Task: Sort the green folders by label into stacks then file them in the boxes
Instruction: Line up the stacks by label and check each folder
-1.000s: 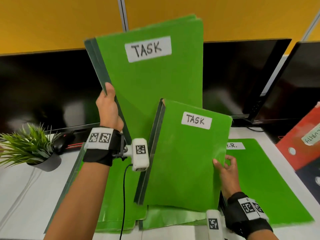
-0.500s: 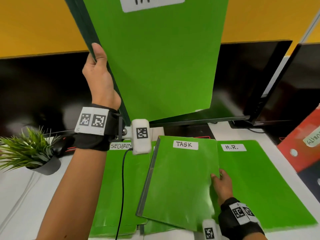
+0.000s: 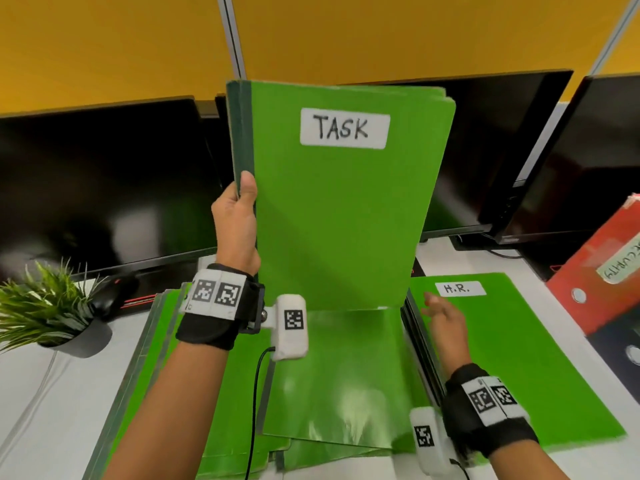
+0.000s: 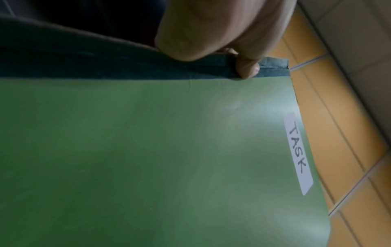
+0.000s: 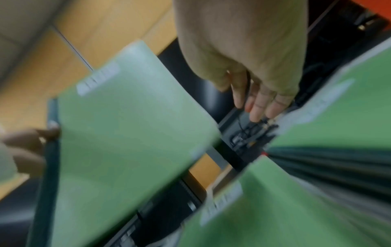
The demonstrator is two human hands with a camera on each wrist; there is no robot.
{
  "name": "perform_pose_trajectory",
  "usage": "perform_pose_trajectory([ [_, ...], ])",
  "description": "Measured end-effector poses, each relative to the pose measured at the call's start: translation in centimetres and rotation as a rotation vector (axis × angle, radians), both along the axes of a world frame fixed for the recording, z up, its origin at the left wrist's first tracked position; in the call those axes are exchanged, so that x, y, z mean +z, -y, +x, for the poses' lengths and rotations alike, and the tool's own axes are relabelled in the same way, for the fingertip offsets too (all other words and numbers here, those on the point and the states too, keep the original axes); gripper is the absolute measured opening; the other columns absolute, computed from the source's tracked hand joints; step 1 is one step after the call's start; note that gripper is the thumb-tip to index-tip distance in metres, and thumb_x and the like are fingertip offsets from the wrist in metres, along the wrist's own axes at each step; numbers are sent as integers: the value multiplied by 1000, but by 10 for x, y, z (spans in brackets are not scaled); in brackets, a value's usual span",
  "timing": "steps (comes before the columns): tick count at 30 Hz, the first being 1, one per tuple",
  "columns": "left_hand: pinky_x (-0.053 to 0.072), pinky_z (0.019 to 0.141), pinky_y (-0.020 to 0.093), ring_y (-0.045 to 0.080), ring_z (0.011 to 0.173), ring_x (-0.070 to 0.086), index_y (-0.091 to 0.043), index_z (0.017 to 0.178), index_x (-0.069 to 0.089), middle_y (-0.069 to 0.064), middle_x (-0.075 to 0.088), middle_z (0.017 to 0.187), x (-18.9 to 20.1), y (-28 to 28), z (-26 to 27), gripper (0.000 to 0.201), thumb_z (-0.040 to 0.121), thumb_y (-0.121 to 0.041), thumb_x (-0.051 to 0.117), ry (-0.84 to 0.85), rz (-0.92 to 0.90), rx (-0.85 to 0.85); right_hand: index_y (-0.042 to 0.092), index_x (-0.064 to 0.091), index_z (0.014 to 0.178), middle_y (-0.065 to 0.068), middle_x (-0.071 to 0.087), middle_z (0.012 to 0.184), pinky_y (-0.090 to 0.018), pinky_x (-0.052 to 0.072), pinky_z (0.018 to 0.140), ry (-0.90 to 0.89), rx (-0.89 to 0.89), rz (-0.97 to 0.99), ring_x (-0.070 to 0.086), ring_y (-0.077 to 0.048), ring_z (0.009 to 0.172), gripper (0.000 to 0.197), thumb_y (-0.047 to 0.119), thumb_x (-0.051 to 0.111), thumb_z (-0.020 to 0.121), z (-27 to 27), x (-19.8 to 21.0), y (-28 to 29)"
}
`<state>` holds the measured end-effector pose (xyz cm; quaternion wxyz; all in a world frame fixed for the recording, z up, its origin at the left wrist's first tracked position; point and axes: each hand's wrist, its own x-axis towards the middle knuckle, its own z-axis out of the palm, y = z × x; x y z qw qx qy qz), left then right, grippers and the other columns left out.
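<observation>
My left hand (image 3: 239, 216) grips the dark spine of a green folder bundle labelled TASK (image 3: 343, 209) and holds it upright over the desk; the left wrist view shows the thumb (image 4: 246, 70) pressed on the spine of that TASK folder (image 4: 169, 150). A second green folder (image 3: 346, 375) lies flat under it, its label hidden. To its right lies the H.R. stack (image 3: 512, 358). My right hand (image 3: 443, 320) hovers with relaxed fingers over the H.R. stack's left edge, holding nothing. Another green stack (image 3: 166, 341) sits at the left.
Dark monitors (image 3: 104, 188) stand along the back of the desk. A small potted plant (image 3: 52, 313) is at the left. A red file box (image 3: 606, 271) with a label leans at the right, a dark box below it.
The left hand has lowered the raised TASK bundle back down and rightward over the flat folder. The right hand let go of the smaller TASK folder, which now lies flat, and lifted off.
</observation>
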<state>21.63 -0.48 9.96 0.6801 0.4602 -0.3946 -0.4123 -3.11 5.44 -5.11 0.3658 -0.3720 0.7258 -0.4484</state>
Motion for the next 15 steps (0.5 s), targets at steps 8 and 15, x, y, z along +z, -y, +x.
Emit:
perform_pose_trajectory([
  [8,43,102,51,31,107,59,-15,97,62,8,65,98,-37,-7,-27,26,98,-30,41,-30,188,-93,28,38,138,7,44,132,-31,37,101,157,71,-361,44,-12,120,44,21,48,96,-1,49,8],
  [15,44,102,44,25,109,58,-3,122,55,7,65,109,-55,-20,-36,41,100,-32,35,-44,327,-135,15,43,108,-12,49,128,-29,40,93,300,3,-281,50,-19,110,29,9,61,86,-12,29,2],
])
